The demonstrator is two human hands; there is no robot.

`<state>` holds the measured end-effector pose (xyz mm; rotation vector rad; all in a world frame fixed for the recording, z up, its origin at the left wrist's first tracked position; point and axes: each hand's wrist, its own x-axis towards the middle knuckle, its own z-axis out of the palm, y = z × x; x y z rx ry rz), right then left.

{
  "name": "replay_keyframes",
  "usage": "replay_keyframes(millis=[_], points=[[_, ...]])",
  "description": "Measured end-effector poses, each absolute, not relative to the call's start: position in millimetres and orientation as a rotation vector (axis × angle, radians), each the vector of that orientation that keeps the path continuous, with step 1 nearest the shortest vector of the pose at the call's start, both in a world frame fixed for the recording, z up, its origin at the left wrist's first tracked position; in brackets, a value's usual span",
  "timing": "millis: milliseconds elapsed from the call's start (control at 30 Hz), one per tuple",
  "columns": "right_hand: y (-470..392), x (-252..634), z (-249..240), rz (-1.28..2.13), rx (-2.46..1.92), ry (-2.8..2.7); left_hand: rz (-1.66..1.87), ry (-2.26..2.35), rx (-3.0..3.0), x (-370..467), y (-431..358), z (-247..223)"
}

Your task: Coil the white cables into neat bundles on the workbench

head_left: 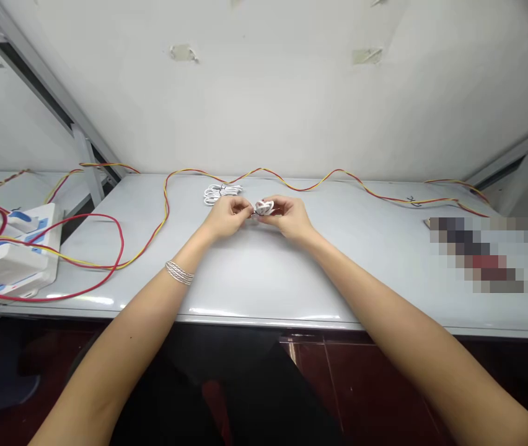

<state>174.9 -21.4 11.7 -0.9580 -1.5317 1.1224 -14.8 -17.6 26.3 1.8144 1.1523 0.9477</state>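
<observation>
My right hand (290, 217) is closed around a small coiled bundle of white cable (264, 207), held just above the table. The fingertips of my left hand (229, 215) are pinched together at the left side of that bundle, at what looks like a thin dark tie (254, 212). Both hands almost touch. Past my left hand, a second coil of white cable (222, 193) lies flat on the table, bound with a dark tie. My fingers hide part of the held bundle.
A light grey table (264, 279) runs along a white panel (273, 105). Twisted red and yellow wire (301, 188) trails along its back. On the left, a power strip (48, 260) carries plugged-in adapters and looping red wire (122, 241). A blurred-out object (482, 254) lies at right.
</observation>
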Motion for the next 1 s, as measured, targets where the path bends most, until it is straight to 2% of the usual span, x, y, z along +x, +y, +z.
replay_keyframes(millis=[167, 567, 833, 1000], points=[[-18, 175, 5, 0.968, -0.933, -1.559, 0.95, 1.144, 1.75, -15, -18, 28], [-24, 174, 13, 1.216, -0.909, -1.505, 1.042, 1.238, 1.722, -15, -17, 29], [-25, 174, 14, 1.175, -0.846, -1.529, 1.062, 1.205, 1.655, -15, -14, 27], [-23, 174, 15, 1.078, -1.038, -1.489, 1.06, 1.208, 1.646, -13, -15, 27]])
